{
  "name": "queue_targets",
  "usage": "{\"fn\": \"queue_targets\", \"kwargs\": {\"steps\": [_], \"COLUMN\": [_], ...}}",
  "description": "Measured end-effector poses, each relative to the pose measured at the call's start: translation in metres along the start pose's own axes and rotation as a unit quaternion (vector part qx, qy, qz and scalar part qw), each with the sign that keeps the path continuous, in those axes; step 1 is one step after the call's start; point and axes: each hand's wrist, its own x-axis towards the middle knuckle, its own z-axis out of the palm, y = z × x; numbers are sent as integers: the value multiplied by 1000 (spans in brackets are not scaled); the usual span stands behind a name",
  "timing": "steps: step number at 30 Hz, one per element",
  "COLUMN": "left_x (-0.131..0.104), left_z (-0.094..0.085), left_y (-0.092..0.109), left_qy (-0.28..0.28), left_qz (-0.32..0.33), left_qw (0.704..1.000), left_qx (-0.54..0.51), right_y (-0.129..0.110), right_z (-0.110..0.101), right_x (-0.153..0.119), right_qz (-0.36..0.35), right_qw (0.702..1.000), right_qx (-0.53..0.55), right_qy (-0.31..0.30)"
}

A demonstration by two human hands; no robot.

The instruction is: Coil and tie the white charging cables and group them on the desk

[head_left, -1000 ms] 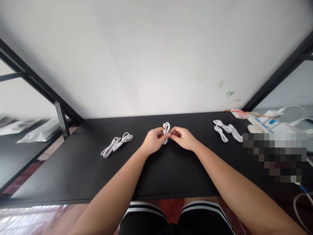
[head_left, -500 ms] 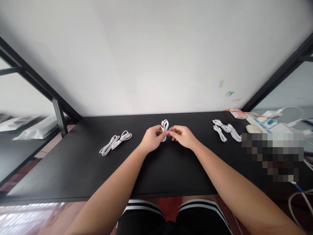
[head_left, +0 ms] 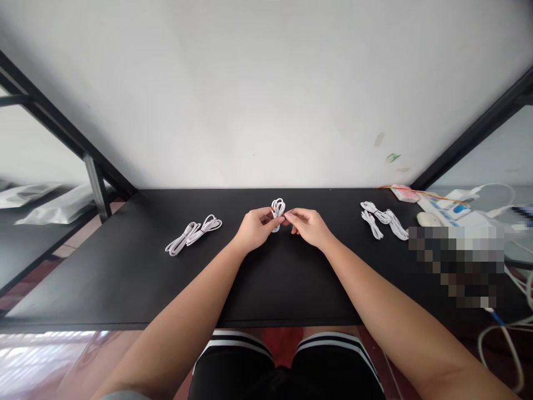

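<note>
Over the black table, a coiled white cable (head_left: 278,208) stands roughly upright between my hands. My left hand (head_left: 257,228) is closed around its middle, thumb in front. My right hand (head_left: 307,225) is closed in a pinch just right of the coil, its fingertips meeting the left thumb. A thin dark tie (head_left: 291,210) shows at the right fingertips; most of it is hidden. A small orange-red spot shows beside the coil by my left index finger. To the left lie white cable bundles (head_left: 194,235), folded and bound in the middle.
More bundled white cables (head_left: 383,219) lie on the right of the black table (head_left: 125,266). Beyond them are a white mouse (head_left: 428,219), a pink-and-white box (head_left: 405,193), a power strip (head_left: 447,208) with plugs, and a blurred-out patch. A wall rises behind the table.
The view has shifted slightly, so everything sits a little higher in the picture. Both hands stay together at the coiled cable, with only small finger movement.
</note>
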Motion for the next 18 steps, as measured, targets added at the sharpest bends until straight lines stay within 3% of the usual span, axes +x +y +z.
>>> {"fn": "queue_targets", "kwargs": {"steps": [7,12,18], "left_x": [1,2,2], "left_z": [-1,-1,-1], "left_y": [-2,-3,-4], "left_qy": [25,21,12], "left_qz": [21,10,-10], "left_qw": [999,1000,999], "left_qx": [6,-3,-33], "right_y": [7,10,8], "right_z": [-2,-3,-2], "right_x": [5,6,4], "right_qz": [51,24,-53], "right_qw": [994,993,998], "right_qx": [95,114,24], "right_qy": [22,29,29]}}
